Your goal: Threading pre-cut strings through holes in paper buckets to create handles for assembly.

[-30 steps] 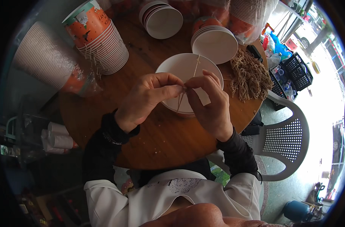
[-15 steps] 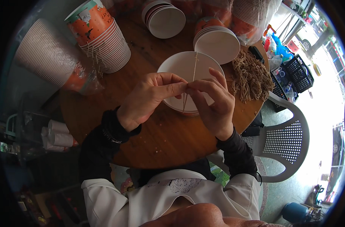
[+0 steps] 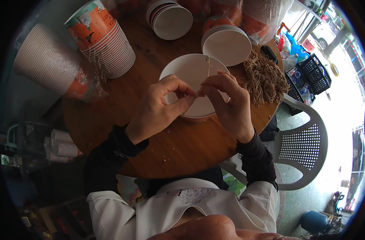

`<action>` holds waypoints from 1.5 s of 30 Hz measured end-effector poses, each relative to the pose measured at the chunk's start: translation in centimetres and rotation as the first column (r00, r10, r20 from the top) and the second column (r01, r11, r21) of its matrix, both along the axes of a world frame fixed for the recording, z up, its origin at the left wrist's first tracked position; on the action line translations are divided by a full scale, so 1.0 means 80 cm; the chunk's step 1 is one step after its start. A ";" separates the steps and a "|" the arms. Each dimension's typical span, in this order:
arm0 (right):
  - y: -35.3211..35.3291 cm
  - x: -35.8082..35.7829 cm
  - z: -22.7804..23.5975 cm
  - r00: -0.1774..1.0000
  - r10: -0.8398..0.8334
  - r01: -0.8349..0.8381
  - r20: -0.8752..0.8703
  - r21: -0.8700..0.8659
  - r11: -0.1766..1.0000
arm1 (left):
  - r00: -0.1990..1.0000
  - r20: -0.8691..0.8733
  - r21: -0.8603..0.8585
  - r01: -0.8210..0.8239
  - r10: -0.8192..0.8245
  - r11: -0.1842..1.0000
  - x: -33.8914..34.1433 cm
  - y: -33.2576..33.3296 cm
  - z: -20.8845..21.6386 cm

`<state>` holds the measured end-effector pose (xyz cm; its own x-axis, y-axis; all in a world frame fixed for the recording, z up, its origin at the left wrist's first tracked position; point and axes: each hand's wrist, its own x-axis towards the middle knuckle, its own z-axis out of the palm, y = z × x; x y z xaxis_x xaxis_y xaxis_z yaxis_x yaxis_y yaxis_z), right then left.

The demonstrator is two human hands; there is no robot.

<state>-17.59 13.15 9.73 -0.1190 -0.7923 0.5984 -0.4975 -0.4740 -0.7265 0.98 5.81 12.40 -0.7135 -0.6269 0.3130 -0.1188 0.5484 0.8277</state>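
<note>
A wide paper bucket (image 3: pixel 181 67), white inside, stands on the wooden table with its opening toward me. Thin tan string (image 3: pixel 209 69) runs from its far rim, where a small knot shows, down to my fingers. Over the near part of the opening, my left hand (image 3: pixel 160 107) is closed in a pinch of thumb and forefinger on the string. My right hand (image 3: pixel 232 105) pinches it too, the fingertips of both hands nearly touching. The exact crossing of the strands between the fingertips is too small to make out.
A heap of tan strings (image 3: pixel 265 77) lies at the right table edge (image 3: pixel 170 160). Stacked paper buckets (image 3: pixel 112 52) stand far left beside a plastic-wrapped stack (image 3: pixel 46 60). More stacks (image 3: pixel 226 44) lie tipped toward me at the back. A grey plastic chair (image 3: pixel 300 146) is at the right.
My hands have come slightly nearer to me and lower, still pinching the string. The right wrist has shifted right, and the bucket shows slightly farther left.
</note>
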 end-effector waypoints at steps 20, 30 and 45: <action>-0.008 0.012 0.006 0.964 -0.166 0.126 -0.210 -0.192 0.973 | 1.000 -0.001 -0.171 -0.009 0.009 0.985 0.015 0.022 -0.013; -0.010 0.004 0.016 0.964 -0.073 0.016 -0.257 -0.219 0.976 | 0.997 -0.058 -0.141 -0.050 0.043 0.989 -0.006 -0.001 -0.018; -0.007 -0.008 0.019 0.928 -0.126 0.014 -0.350 -0.304 0.953 | 0.995 -0.053 -0.061 -0.091 0.088 0.994 -0.002 0.007 -0.017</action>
